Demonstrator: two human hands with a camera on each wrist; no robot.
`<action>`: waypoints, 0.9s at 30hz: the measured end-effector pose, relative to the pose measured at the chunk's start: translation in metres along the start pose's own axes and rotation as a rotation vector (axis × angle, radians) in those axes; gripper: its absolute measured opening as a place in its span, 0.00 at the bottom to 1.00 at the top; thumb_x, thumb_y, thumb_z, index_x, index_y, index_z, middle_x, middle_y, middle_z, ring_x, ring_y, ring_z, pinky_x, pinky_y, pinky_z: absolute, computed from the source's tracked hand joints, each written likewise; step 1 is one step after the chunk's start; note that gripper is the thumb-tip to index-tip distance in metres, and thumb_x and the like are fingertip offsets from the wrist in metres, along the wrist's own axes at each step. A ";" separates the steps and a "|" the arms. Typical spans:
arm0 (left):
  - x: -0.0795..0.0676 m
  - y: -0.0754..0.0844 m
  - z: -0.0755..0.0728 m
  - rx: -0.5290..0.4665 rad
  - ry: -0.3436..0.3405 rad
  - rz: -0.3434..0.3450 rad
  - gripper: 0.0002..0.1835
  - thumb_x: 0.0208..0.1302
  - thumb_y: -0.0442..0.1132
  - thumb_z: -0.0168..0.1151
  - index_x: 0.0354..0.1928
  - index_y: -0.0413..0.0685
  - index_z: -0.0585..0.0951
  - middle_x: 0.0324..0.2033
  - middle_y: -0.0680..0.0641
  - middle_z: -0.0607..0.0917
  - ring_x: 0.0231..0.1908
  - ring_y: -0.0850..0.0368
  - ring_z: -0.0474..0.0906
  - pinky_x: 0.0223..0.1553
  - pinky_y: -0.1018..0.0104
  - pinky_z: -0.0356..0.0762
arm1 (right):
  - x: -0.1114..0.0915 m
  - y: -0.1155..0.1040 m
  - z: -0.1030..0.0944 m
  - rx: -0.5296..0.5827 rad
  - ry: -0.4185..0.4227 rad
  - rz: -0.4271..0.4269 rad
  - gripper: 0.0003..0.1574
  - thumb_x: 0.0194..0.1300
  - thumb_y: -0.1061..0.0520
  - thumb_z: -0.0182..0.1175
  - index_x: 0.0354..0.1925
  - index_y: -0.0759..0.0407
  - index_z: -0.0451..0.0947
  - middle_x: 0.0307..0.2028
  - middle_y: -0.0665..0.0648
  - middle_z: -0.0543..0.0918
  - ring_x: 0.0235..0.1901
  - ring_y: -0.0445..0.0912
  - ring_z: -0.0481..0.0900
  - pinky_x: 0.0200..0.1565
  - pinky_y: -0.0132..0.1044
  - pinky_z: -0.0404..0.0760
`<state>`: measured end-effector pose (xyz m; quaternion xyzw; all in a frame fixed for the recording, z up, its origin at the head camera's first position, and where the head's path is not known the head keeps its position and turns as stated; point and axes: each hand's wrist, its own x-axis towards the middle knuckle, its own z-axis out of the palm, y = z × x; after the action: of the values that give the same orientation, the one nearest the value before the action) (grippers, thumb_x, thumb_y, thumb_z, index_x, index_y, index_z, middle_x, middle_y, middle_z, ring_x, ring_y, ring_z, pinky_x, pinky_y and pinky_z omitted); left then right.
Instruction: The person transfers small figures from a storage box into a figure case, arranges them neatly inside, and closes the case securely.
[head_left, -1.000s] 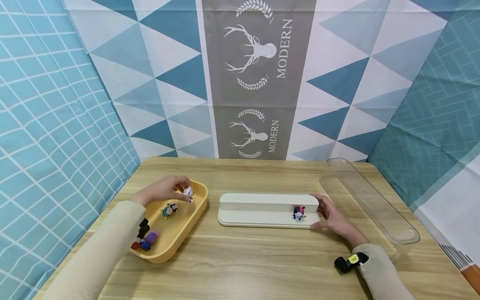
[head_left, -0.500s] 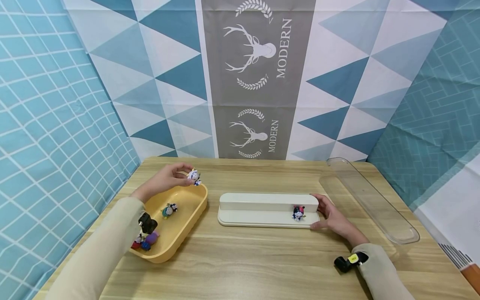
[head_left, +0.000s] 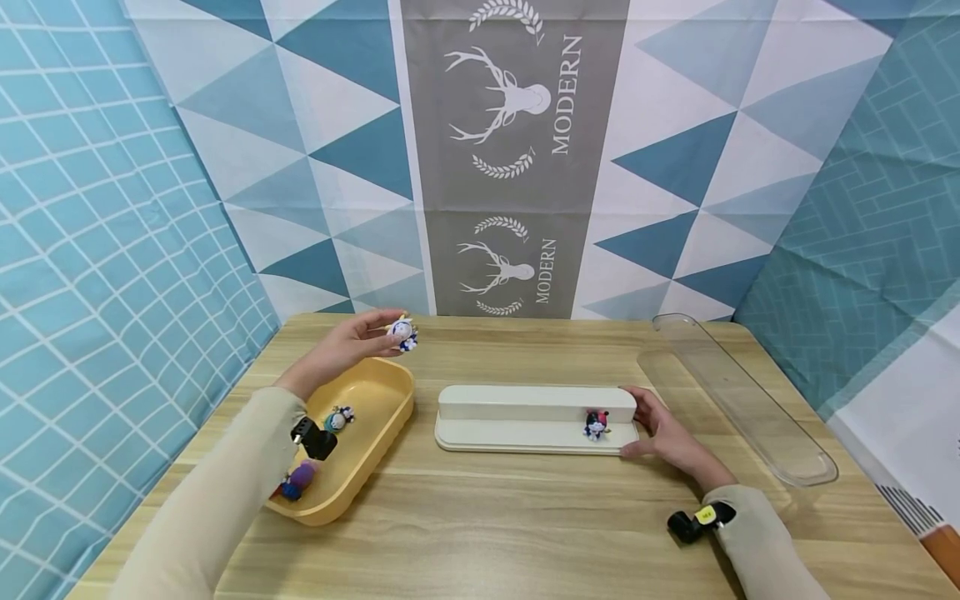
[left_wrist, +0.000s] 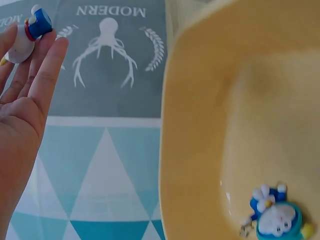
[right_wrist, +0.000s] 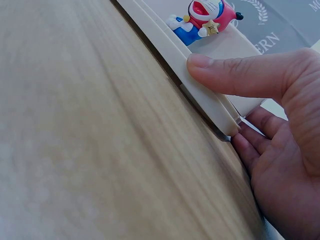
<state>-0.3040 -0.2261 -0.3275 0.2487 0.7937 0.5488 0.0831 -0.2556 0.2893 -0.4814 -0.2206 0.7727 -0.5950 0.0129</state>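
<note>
My left hand [head_left: 358, 340] pinches a small white-and-blue toy figurine [head_left: 403, 332], raised above the far end of the yellow tray [head_left: 406, 400]. In the left wrist view this figurine [left_wrist: 22, 45] sits between thumb and fingertips, partly covered. A teal-capped figurine [head_left: 335, 421] lies in the tray, with purple and blue figurines [head_left: 302, 474] nearer its front, partly hidden by the wrist camera. My right hand [head_left: 667, 439] grips the right end of a cream stepped display base [head_left: 510, 435], thumb on its front edge. A red-and-black-hatted figurine [right_wrist: 200, 17] stands on the lower step near that hand.
A long clear plastic cover [head_left: 750, 404] lies at the right of the wooden table [head_left: 487, 533]. Patterned cloth walls [head_left: 517, 167] rise behind the table and on both sides. The tray's raised rim stands left of the base.
My left hand has lifted the white-and-blue figurine up out of the yellow tray and carried it slightly away and to the right. The right hand and the base stay put.
</note>
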 end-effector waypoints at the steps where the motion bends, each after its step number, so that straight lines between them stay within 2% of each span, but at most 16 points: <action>1: 0.002 0.001 0.002 -0.008 -0.004 0.010 0.28 0.74 0.35 0.57 0.71 0.35 0.65 0.58 0.32 0.76 0.50 0.53 0.82 0.54 0.50 0.78 | 0.000 0.000 0.000 0.000 0.000 -0.001 0.62 0.42 0.75 0.76 0.70 0.73 0.53 0.64 0.76 0.66 0.56 0.30 0.68 0.58 0.20 0.62; 6: 0.009 0.007 0.012 -0.034 -0.009 0.034 0.27 0.75 0.34 0.55 0.72 0.35 0.64 0.56 0.32 0.76 0.49 0.58 0.81 0.52 0.58 0.80 | 0.000 0.000 0.000 0.000 -0.001 -0.004 0.62 0.42 0.75 0.76 0.70 0.73 0.53 0.64 0.76 0.65 0.56 0.30 0.68 0.58 0.20 0.62; 12: 0.016 0.015 0.026 -0.097 -0.034 0.072 0.27 0.75 0.28 0.50 0.73 0.32 0.61 0.57 0.30 0.74 0.49 0.59 0.81 0.52 0.59 0.80 | 0.000 -0.003 0.000 0.003 -0.003 0.013 0.61 0.43 0.75 0.76 0.70 0.73 0.53 0.65 0.76 0.65 0.57 0.30 0.68 0.58 0.19 0.62; 21: 0.025 0.027 0.050 -0.118 -0.086 0.102 0.27 0.75 0.27 0.49 0.73 0.34 0.61 0.53 0.33 0.76 0.51 0.44 0.80 0.52 0.56 0.80 | 0.000 -0.003 0.000 0.007 0.000 0.016 0.61 0.43 0.75 0.76 0.70 0.72 0.53 0.65 0.76 0.64 0.57 0.30 0.68 0.58 0.20 0.62; 24: 0.027 0.030 0.059 -0.113 -0.082 0.102 0.27 0.74 0.26 0.49 0.73 0.35 0.63 0.52 0.34 0.77 0.48 0.46 0.81 0.51 0.56 0.80 | 0.000 -0.003 -0.001 0.003 -0.002 0.025 0.61 0.43 0.74 0.76 0.70 0.72 0.53 0.65 0.76 0.65 0.57 0.29 0.68 0.58 0.19 0.62; 27: 0.029 0.032 0.069 -0.100 -0.069 0.091 0.27 0.74 0.27 0.50 0.73 0.37 0.64 0.50 0.36 0.78 0.45 0.53 0.81 0.49 0.58 0.81 | -0.001 -0.003 -0.001 0.001 -0.001 0.029 0.61 0.43 0.74 0.76 0.70 0.72 0.53 0.65 0.75 0.65 0.56 0.30 0.68 0.58 0.20 0.62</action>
<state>-0.2913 -0.1465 -0.3205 0.2988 0.7497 0.5823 0.0978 -0.2540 0.2896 -0.4788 -0.2096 0.7755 -0.5952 0.0218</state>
